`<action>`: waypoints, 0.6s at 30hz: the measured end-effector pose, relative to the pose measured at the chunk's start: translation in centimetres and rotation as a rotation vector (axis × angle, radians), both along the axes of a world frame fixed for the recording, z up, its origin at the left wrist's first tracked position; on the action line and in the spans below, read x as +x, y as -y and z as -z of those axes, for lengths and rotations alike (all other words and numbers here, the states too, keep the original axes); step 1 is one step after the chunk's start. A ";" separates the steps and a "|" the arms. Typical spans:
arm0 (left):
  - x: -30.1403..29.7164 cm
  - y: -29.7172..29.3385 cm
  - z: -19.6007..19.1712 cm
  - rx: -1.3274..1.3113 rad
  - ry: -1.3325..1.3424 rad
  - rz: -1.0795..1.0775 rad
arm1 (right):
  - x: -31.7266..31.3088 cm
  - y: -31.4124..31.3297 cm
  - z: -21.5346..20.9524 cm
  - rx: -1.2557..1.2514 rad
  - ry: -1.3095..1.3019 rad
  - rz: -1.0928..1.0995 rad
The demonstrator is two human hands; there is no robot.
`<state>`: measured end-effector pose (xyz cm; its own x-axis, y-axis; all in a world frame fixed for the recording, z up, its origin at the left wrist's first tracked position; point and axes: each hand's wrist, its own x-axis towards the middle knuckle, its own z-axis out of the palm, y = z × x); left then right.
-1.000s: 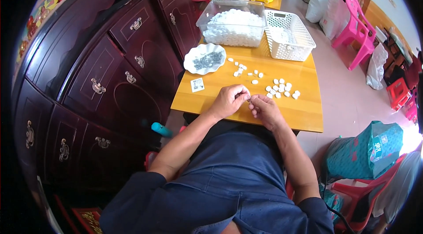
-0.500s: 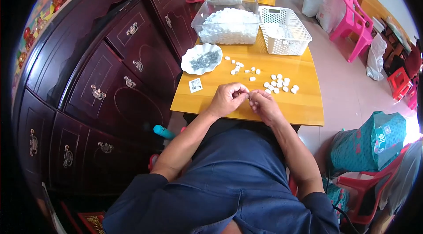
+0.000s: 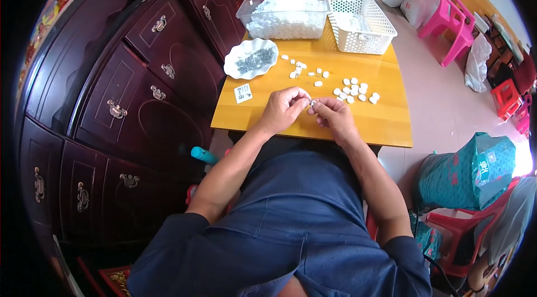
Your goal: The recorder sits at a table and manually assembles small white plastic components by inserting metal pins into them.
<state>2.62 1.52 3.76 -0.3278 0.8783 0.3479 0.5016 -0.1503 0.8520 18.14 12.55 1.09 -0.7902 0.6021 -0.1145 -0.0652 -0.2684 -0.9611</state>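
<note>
Close to the front edge of the wooden table (image 3: pixel 235 113), my two hands meet fingertip to fingertip. My left hand (image 3: pixel 282 109) is closed in a pinch, and so is my right hand (image 3: pixel 337 118). Between them shows a small whitish piece (image 3: pixel 311 103), mostly covered by the fingers. Beyond my right hand lies a cluster of rounded white plastic pieces (image 3: pixel 354 89). Several smaller white pieces (image 3: pixel 298 67) are scattered ahead of my left hand. A white scalloped dish (image 3: pixel 233 51) at the left holds many small dark bits (image 3: pixel 255 62).
A clear bin (image 3: pixel 244 16) heaped with white pieces and a white perforated basket (image 3: pixel 386 43) stand at the table's far end. A square white card (image 3: pixel 243 93) lies left. Dark cabinets (image 3: pixel 131 84) line the left side; a teal bag (image 3: pixel 461 171) sits at right.
The view has tilted slightly, so the table sits higher in the picture. Both hands stay together, and the whitish piece at the fingertips shows more now.
</note>
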 end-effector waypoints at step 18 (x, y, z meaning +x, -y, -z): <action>0.4 0.0 -0.1 0.029 -0.037 -0.010 | -0.1 -0.1 0.5 -0.001 -0.053 0.017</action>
